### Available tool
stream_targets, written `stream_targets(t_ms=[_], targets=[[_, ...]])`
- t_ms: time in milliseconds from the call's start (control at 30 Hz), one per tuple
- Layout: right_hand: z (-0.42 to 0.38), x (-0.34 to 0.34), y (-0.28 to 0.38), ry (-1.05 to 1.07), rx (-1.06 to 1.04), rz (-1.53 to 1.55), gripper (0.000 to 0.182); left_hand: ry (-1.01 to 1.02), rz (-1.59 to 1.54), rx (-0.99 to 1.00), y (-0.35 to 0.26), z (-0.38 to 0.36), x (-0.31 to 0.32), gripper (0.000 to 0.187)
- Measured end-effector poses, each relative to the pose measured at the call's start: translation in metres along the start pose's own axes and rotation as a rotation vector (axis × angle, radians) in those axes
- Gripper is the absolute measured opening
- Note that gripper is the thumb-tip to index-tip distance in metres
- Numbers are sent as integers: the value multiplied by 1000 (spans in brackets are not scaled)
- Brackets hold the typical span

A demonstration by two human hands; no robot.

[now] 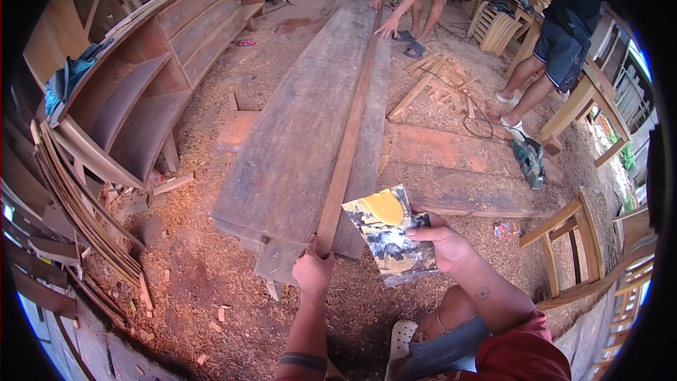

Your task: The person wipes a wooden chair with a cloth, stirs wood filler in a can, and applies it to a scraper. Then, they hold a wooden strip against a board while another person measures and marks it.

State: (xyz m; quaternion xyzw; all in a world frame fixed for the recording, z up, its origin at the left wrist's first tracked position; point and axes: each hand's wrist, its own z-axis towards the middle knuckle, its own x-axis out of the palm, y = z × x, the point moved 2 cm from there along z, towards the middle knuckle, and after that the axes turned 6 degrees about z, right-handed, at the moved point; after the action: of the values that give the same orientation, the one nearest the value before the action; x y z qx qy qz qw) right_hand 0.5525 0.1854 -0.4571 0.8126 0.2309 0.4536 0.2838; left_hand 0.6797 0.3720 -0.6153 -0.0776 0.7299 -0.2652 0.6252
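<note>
My left hand [314, 268] is closed around the near end of a long, narrow wooden strip [345, 149], which lies along a wide dark wooden plank [285, 134]. In my right hand [446, 242] is a flat, paint-smeared board [395, 252], pinched by its right edge and tilted toward me. A thick, smooth dollop of yellow paste [383, 207] sits on its upper part; black, white and ochre smears cover the rest. At the strip's far end, another person's hands [387, 26] rest on the wood.
A wooden shelf unit [173, 46] stands on the left beside bent thin strips [81, 201]. A second person [557, 46] stands at the right near a power tool [527, 162]. Wooden frames [575, 240] are at lower right. Shavings and offcuts cover the ground.
</note>
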Motion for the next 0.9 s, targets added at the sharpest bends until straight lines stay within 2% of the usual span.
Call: stream_targets(t_ms=[100,500,900], targets=[[-3,4,1,-56,-5,-6,63,7,15,-2,-1,0,-1,61],[-2,0,0,-49,-2,-22,64,-21,34,43,2,0,2,61],[0,-4,-1,-16,4,-10,57,-59,30,76,3,0,3,61]])
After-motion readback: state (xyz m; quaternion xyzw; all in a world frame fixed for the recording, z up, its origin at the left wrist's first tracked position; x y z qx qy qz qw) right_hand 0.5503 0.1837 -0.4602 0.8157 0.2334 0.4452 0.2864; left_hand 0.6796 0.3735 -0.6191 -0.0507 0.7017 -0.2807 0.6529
